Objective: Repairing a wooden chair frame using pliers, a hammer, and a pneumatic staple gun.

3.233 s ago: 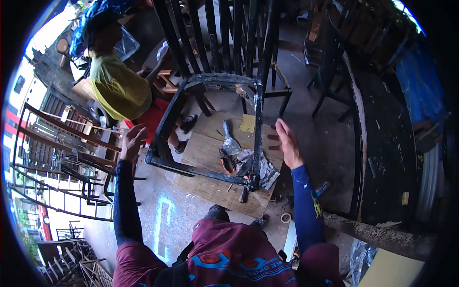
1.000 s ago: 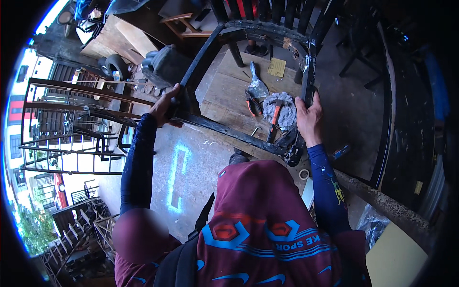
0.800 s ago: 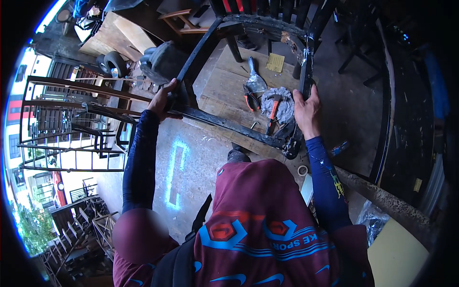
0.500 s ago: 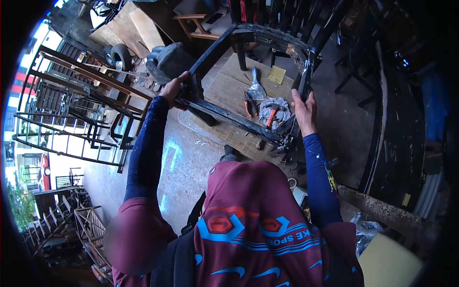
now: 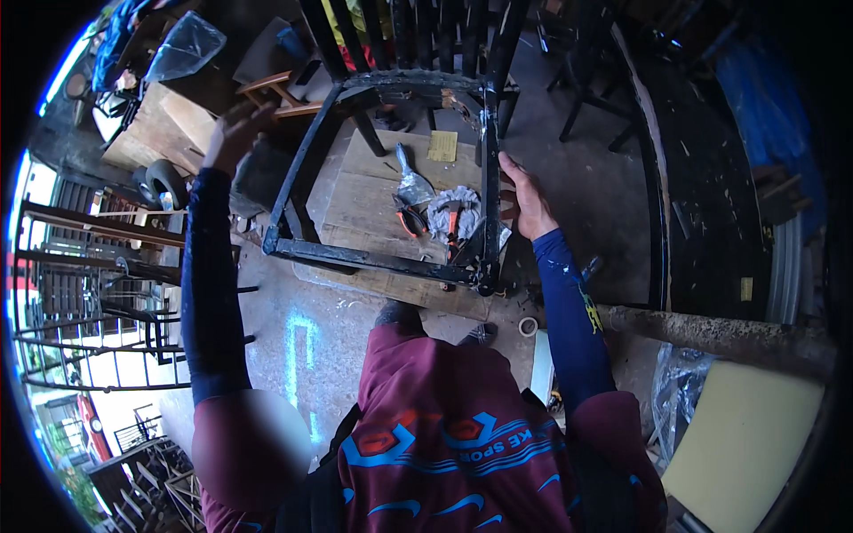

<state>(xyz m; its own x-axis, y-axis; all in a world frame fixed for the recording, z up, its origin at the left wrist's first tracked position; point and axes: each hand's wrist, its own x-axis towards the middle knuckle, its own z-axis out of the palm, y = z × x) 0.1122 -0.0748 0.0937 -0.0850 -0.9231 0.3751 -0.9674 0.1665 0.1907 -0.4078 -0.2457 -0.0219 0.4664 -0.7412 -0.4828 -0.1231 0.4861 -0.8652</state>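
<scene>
A black wooden chair frame [image 5: 355,256] with no seat panel stands in front of me, its slatted back at the far side. My left hand [image 5: 238,138] is raised off the frame to its left, fingers apart and slightly blurred, holding nothing. Beside the right rail is my right hand [image 5: 529,200], fingers apart; whether the fingertips touch the rail I cannot tell. Through the seat opening show a scraper [image 5: 414,188], orange-and-black pliers [image 5: 410,218], a crumpled grey cloth [image 5: 462,200] and an orange-handled tool [image 5: 453,222] on a wooden board [image 5: 351,209].
A yellow paper sheet [image 5: 442,146] lies on the board. Dark metal frames [image 5: 107,355] stand at the left, tyres [image 5: 164,182] behind them. To the right are a rough pole [image 5: 711,329], a pale yellow panel [image 5: 745,444] and a roll of tape [image 5: 528,327].
My left hand has let go of the frame's left corner and moved up and left. The chair now stands squarer to me, and my right hand has loosened at the right rail.
</scene>
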